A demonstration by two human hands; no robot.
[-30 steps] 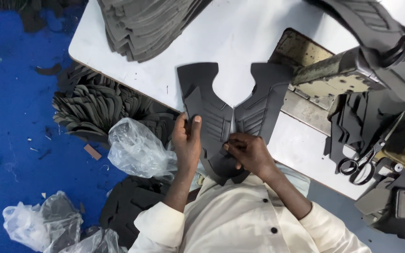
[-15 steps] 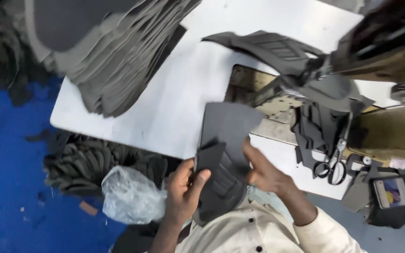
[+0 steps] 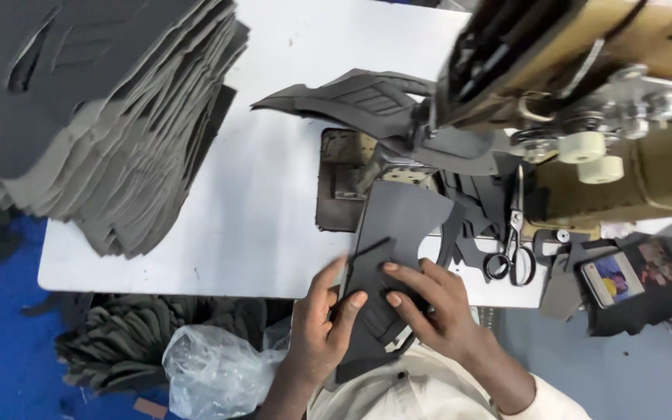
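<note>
At the near edge of the white table (image 3: 274,233), the left hand (image 3: 316,330) and the right hand (image 3: 433,307) sit close together, both clamped on one dark grey cut piece (image 3: 386,249) that lies partly on the table and partly hanging over its edge toward the person's cream shirt (image 3: 421,389). The left thumb and fingers pinch the piece's left border; the right fingers press flat on its middle, thumb tucked beneath. The piece's far end reaches up to the metal plate (image 3: 344,187) set into the table, just below the sewing machine (image 3: 585,93). One pair of scissors (image 3: 511,249) lies to the right of the hands, blades pointing away, and one phone (image 3: 612,276) rests further right among dark scraps. Another shaped dark piece (image 3: 351,97) lies under the machine's arm. On the table's far left stands one tall, slumping stack of grey cut pieces (image 3: 110,109), too many to count. Below the table edge, on the blue floor (image 3: 1,342), one clear plastic bag (image 3: 211,373) sits crumpled, its contents not clear, beside a heap of fanned dark pieces (image 3: 134,342).
</note>
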